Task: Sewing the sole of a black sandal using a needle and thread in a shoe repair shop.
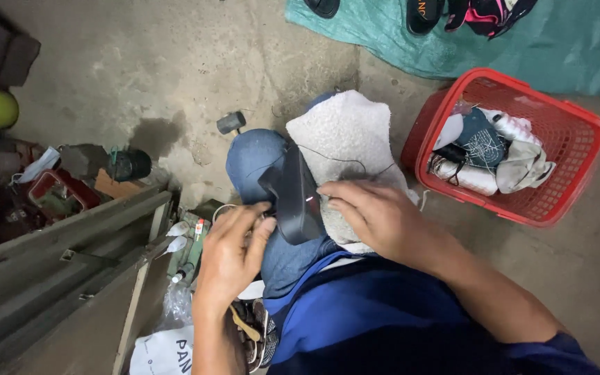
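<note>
Down at my left sit the wooden box (71,278) and its clutter of small bottles (187,243). My left hand (229,253) curls its fingers against the black sandal (293,194), which stands on edge on my knee over a white cloth (345,132). My right hand (376,215) lies flat, fingers together, pressing its other side. A thin black thread (335,158) trails across the cloth; I judge it could snag or the sandal tip over if my grip loosens. Rightmost stands the red basket (571,125).

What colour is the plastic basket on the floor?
Red, seen in the head view: the basket beside the person's knee.
</note>
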